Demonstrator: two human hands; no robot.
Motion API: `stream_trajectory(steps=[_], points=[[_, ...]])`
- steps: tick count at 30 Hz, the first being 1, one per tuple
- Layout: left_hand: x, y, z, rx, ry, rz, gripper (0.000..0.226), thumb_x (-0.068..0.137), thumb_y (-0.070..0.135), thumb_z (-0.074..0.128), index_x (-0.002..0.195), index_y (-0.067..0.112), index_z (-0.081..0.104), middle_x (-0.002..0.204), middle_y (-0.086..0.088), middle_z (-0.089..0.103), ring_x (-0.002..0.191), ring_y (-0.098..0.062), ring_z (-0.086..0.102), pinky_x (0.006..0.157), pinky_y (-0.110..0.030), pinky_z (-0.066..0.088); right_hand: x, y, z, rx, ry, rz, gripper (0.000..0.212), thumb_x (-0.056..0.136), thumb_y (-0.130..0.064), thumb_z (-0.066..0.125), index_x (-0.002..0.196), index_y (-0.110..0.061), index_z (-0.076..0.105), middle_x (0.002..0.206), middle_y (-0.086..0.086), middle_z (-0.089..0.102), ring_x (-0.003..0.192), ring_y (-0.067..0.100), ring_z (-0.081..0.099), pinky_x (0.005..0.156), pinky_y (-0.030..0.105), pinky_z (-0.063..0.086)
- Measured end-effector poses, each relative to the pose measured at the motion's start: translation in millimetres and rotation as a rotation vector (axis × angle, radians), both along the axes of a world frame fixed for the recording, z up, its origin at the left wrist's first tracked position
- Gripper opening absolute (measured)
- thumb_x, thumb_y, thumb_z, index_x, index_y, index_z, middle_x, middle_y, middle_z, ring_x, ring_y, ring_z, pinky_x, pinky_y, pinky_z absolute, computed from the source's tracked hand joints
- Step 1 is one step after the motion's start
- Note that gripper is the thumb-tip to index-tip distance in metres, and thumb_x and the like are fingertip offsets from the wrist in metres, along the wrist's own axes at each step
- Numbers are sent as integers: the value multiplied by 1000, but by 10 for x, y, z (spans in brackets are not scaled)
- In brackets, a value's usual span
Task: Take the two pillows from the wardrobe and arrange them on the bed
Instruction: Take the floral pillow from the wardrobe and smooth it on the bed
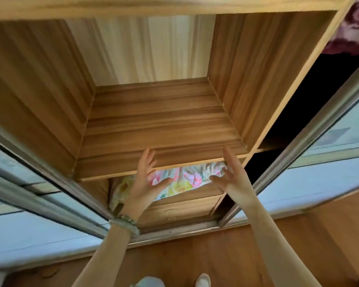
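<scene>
Pillow (180, 179), floral, probably just one visible, tucked under wardrobe shelf (162, 129). Left hand (147, 179) and right hand (230, 175) spread apart, empty, near it. Reaching step; next needs grasping both ends, pulling out.

Count so far: two hands, left (146, 179) and right (232, 179), one floral pillow (187, 179), two drawers (174, 210), two shoes (202, 280).
</scene>
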State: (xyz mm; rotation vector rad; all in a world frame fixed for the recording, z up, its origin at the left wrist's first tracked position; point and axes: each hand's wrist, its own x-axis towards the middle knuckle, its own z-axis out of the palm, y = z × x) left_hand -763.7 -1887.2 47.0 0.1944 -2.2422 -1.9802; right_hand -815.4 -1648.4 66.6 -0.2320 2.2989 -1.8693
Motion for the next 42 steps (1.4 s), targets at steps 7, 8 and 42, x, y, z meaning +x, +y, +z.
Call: stream_trajectory(steps=[7, 8, 42], points=[[190, -26, -154, -51, -64, 142, 95, 79, 1, 76, 148, 34, 19, 148, 14, 30, 135, 4, 35, 98, -7, 38, -145, -162, -242, -36, -105, 111, 80, 78, 9, 72, 141, -26, 38, 137, -20, 39, 134, 6, 35, 112, 31, 34], [221, -58, -192, -55, -68, 152, 92, 79, 2, 76, 147, 33, 23, 146, 16, 34, 129, 11, 38, 96, -7, 39, -132, -203, -297, -29, -118, 123, 78, 78, 8, 72, 138, -28, 40, 138, -17, 40, 132, 5, 37, 111, 31, 35], [-522, -848, -3723, -1508, -183, -192, 82, 83, 45, 67, 152, 17, 31, 159, -16, 20, 145, -40, 23, 115, -57, 23, -1412, -582, -3828, 922, 729, 501, 72, 66, -6, 78, 134, -5, 55, 143, 23, 45, 134, 44, 38, 107, 61, 33]])
